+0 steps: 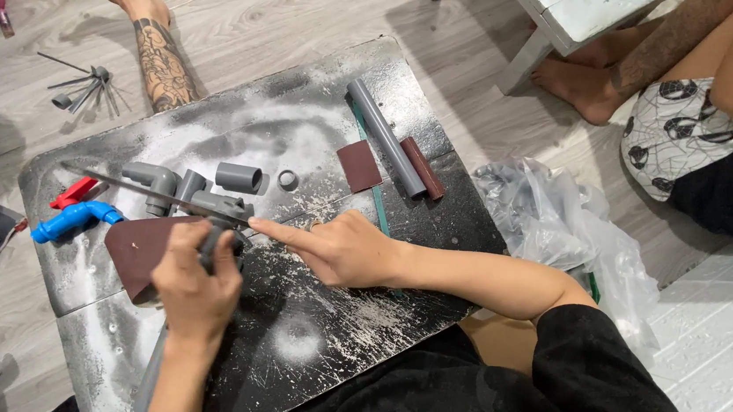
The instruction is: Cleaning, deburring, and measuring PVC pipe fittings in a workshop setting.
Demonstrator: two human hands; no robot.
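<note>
Gripping a grey pipe fitting (pixel 221 236) in a closed fist, the left hand (pixel 195 287) is holding it over a black paint-streaked board (pixel 324 325); the right hand (pixel 335 248) is lying on the board just right of it, grasping nothing, its forefinger stretching out to the fitting; a long thin rod (pixel 153 194) is crossing the fitting's top, running far-left; a brown sandpaper sheet (pixel 136 248) is lying under the left hand; further away, a grey pipe (pixel 385 135) is slanting at the far right; a blue valve (pixel 72 219) is lying at the left edge; a small grey ring (pixel 287 179) is sitting mid-board
</note>
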